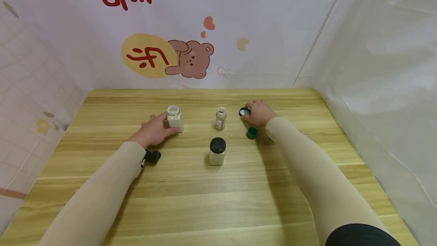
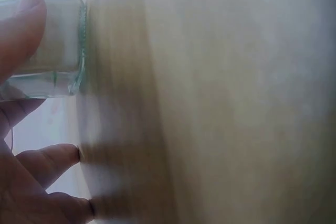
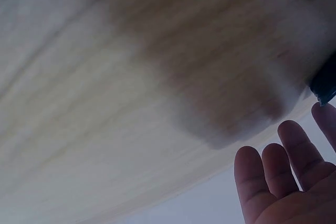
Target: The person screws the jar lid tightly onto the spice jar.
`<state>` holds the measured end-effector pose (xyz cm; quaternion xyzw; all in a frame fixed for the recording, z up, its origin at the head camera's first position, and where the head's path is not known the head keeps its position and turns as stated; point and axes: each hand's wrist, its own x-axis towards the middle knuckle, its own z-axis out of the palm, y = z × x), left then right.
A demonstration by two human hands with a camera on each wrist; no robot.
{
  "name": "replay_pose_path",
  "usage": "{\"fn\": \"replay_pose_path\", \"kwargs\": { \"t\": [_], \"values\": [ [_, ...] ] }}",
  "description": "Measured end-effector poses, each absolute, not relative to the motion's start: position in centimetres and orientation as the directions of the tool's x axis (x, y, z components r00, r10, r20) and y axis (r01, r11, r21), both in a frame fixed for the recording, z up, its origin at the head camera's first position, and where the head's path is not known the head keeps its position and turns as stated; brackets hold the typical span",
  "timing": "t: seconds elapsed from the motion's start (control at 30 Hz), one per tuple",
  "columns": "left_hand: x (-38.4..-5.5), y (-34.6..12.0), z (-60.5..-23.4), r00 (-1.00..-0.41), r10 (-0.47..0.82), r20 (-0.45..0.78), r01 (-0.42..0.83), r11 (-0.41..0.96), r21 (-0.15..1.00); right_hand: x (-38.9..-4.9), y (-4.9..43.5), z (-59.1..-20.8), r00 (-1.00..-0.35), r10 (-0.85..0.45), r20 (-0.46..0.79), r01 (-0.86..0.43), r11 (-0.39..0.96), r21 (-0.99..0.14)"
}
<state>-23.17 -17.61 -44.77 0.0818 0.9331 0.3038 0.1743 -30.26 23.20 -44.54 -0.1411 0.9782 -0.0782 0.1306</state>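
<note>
On the left of the head view, my left hand holds an uncapped square glass jar of white contents between thumb and forefinger. The left wrist view shows the thumb across the jar's side, the other fingers spread lower down. My right hand pinches a black lid, its white inside facing up. In the right wrist view the lid is cut off by the frame edge, at a fingertip. A green cap lies on the table just below this hand.
Between the hands stands a smaller uncapped glass bottle with a label. Nearer to me is a square jar with a black lid on. The wooden table meets a printed white backdrop behind and white sheets at the sides.
</note>
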Motion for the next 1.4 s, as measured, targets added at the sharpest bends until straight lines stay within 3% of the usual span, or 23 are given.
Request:
{"fn": "replay_pose_path", "kwargs": {
  "t": [0.6,1.4],
  "values": [
    [-23.3,-17.7,-44.8,-0.92,0.24,-0.308,0.026,0.825,0.565,-30.5,22.9,-44.8,-0.925,-0.287,-0.247,-0.244,0.951,-0.192],
    [-23.2,-17.6,-44.6,-0.917,0.239,-0.319,0.033,0.843,0.536,-29.7,22.2,-43.0,-0.929,-0.34,-0.148,-0.299,0.923,-0.241]
  ]
}}
